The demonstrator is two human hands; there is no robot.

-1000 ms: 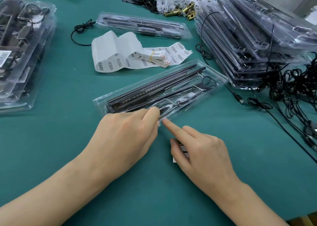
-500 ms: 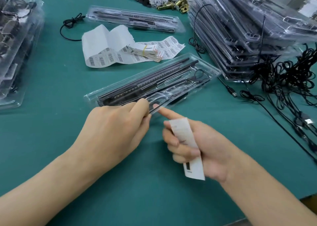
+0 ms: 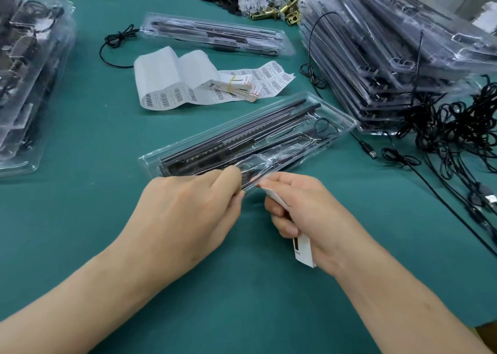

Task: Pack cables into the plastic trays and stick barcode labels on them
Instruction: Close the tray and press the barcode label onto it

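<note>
**A:** What has changed in the last second?

**B:** The white label slip [image 3: 304, 251] is off the desk [image 3: 242, 300]. The right hand [image 3: 304, 211] has it now, fingers [image 3: 279, 211] curled round it, and the printed end sticks out below the palm on the near side.

**A:** And the left hand?

**B:** The left hand [image 3: 188, 208] has kept its place. Its thumb and forefinger pinch the near lip of the clear plastic tray [image 3: 349, 123], which lies slantwise at mid-desk. Black rods [image 3: 242, 133] and a coiled cable [image 3: 321, 126] sit inside.

**A:** So this tray is packed?

**B:** It looks so, and the labelling seems to be starting. The right thumb and forefinger meet the tray's lip just beside the left fingertips. Whether a sticker is already peeled free cannot be told.

**A:** What else is to hand?

**B:** The barcode label sheet [image 3: 258, 84] lies just beyond the tray. The stack of trays [image 3: 390, 58] stands at far right, with the loose cables [image 3: 457, 133] tangled beside it.
</note>
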